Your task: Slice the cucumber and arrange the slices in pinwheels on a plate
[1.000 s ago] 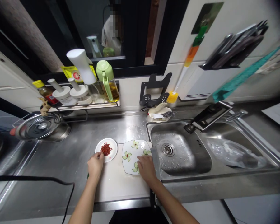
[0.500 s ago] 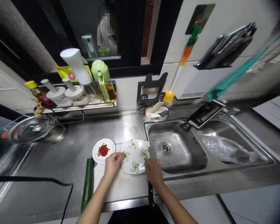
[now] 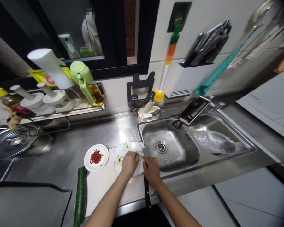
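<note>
- Biggest change: the left hand is now over the right half of the patterned plate, right beside the right flower; half a second ago it was at the left flower, and before that by the small plate
- So I'd read it as the work having shifted across to the right flower
- Left fingertips look pinched together, but whatever might be between them is too small to make out
- Right hand is pretty much where it was, fingers curled at the plate's right edge; can't tell if it's gripping or just resting there
- The whole view has swung right, so everything sits further left in frame

Counting up:
- 2 plates: the patterned one on the chopping board, the small one to its left
- 3 flower shapes of pale green slices showing: left, right and the far flower; the near side is mostly behind the left hand
- 1 pile of red bits on the small plate, too many to count
- 1 whole cucumber, left of the board
- 1 knife, black handle pointing near, by the board's right edge
- 2 sink basins to the right, 1 clear plastic bag in the right one
</note>
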Demonstrator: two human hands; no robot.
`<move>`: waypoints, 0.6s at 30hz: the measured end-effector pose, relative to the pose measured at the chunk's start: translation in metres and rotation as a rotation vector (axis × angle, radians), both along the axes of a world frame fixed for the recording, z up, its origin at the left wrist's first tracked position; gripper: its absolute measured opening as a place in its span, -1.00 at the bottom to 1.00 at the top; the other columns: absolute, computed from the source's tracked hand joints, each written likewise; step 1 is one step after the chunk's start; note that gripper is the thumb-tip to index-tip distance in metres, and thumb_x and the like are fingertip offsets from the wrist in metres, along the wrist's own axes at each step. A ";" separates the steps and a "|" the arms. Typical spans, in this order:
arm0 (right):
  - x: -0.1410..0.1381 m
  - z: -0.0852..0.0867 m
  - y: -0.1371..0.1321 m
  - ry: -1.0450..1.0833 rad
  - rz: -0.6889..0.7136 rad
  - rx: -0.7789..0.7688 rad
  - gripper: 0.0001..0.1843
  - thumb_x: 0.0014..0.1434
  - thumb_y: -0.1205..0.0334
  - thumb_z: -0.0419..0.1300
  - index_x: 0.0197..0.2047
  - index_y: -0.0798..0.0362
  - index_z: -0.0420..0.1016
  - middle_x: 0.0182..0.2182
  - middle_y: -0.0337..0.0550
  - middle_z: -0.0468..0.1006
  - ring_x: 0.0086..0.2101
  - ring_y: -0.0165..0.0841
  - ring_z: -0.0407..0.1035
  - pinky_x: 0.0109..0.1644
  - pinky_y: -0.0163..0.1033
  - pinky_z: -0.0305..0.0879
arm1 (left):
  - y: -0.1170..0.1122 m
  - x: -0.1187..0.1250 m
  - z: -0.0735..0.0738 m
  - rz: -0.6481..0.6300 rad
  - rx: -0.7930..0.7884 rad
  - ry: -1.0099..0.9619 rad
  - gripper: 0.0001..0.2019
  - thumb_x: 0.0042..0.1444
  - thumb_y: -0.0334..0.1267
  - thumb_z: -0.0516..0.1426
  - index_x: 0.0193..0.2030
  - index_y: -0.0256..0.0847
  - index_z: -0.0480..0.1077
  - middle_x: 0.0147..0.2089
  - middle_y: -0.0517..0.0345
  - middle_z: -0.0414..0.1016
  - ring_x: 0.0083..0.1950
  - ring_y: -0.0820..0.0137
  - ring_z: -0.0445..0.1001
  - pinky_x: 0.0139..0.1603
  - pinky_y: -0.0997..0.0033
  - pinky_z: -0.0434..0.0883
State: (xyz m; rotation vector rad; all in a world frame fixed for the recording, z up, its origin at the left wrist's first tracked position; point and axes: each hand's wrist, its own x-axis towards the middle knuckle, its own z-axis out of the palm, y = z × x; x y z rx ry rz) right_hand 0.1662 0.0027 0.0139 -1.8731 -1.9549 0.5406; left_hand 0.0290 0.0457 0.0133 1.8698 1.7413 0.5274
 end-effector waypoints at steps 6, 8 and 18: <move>-0.002 -0.004 0.007 -0.027 0.027 0.015 -0.62 0.16 0.37 0.02 0.01 0.03 0.45 -0.23 -0.06 0.47 -0.19 -0.25 0.22 -0.04 -0.18 0.12 | -0.004 0.007 -0.015 -0.016 0.017 0.044 -0.79 0.12 -0.32 0.03 -0.33 -0.22 0.51 -0.36 0.06 0.52 -0.21 0.33 0.41 -0.13 0.37 0.28; -0.003 -0.004 0.010 -0.042 0.035 -0.002 -0.61 0.15 0.37 0.03 0.04 0.01 0.43 -0.24 -0.07 0.46 -0.19 -0.25 0.22 -0.05 -0.19 0.11 | -0.005 0.007 -0.017 -0.011 0.020 0.042 -0.79 0.12 -0.31 0.03 -0.32 -0.22 0.51 -0.36 0.06 0.51 -0.21 0.33 0.41 -0.13 0.36 0.28; -0.008 -0.006 0.020 -0.137 0.050 -0.132 -0.59 0.15 0.35 0.04 0.06 -0.07 0.40 -0.22 -0.10 0.44 -0.17 -0.24 0.21 -0.09 -0.22 0.06 | -0.004 0.007 -0.017 -0.031 0.019 0.037 -0.79 0.13 -0.32 0.03 -0.35 -0.23 0.50 -0.37 0.07 0.50 -0.23 0.35 0.41 -0.16 0.37 0.28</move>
